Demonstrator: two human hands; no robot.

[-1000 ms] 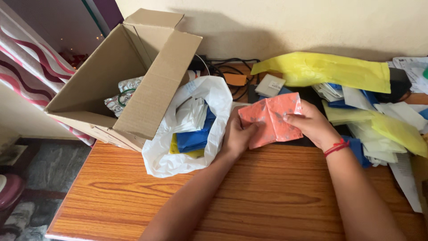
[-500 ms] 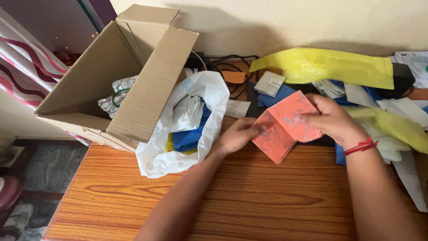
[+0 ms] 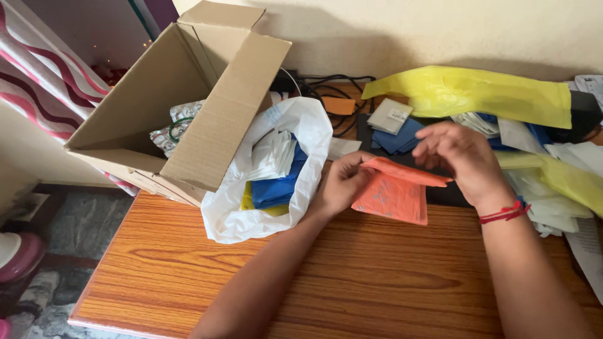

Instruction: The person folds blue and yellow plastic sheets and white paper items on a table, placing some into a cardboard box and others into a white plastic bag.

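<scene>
An orange plastic bag [image 3: 392, 196] with faint grey marks lies half folded over the wooden table [image 3: 352, 276]. My left hand [image 3: 339, 183] pinches its left corner. My right hand [image 3: 458, 157], with a red thread at the wrist, grips the folded top edge from the right. To the left, a white plastic bag [image 3: 300, 144] lies open on its side, holding folded white, blue and yellow bags.
An open cardboard box [image 3: 188, 94] with blister packs inside stands at the back left. A long yellow bag [image 3: 483, 94] and a heap of white, blue and yellow bags [image 3: 553, 176] fill the right. Black cables [image 3: 330, 94] run along the wall. A striped curtain [image 3: 44, 69] hangs at left.
The orange bag went from held up and spread to folded over, its top half brought down flat. Both hands stayed on it and dropped closer to the table.
</scene>
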